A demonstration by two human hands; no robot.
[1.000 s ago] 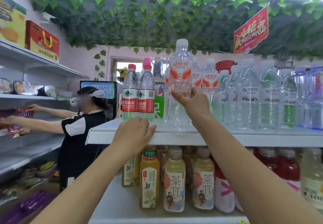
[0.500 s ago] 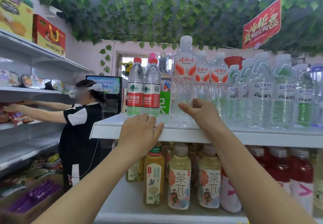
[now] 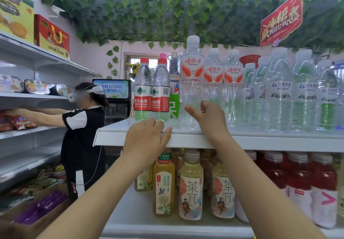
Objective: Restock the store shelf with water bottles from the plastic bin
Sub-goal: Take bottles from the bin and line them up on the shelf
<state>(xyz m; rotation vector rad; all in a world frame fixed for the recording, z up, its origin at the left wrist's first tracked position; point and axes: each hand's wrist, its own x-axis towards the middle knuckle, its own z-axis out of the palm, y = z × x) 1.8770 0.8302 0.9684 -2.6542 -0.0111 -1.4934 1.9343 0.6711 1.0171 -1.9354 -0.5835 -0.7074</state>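
A clear water bottle [image 3: 191,82] with a white cap and an orange-and-white label stands upright on the white top shelf [image 3: 260,142], in front of two matching bottles [image 3: 222,82]. My right hand [image 3: 208,119] is low beside its base. The thumb crosses in front of the bottle and the fingers sit loosely at its right side, with no firm hold. My left hand [image 3: 147,136] rests palm down on the shelf's front edge, just below two red-labelled water bottles [image 3: 151,93]. The plastic bin is out of view.
Taller clear bottles with green-tinted bottoms [image 3: 290,93] fill the shelf to the right. Tea bottles [image 3: 190,186] and red drinks [image 3: 297,183] stand on the shelf below. A person in a black top [image 3: 83,127] reaches into snack shelves on the left. A cardboard box [image 3: 39,207] sits on the floor.
My right hand has slid down the orange-labelled bottle from its label to near its base, and its grip has loosened. The bottle now stands on the shelf. My left hand stayed on the shelf edge.
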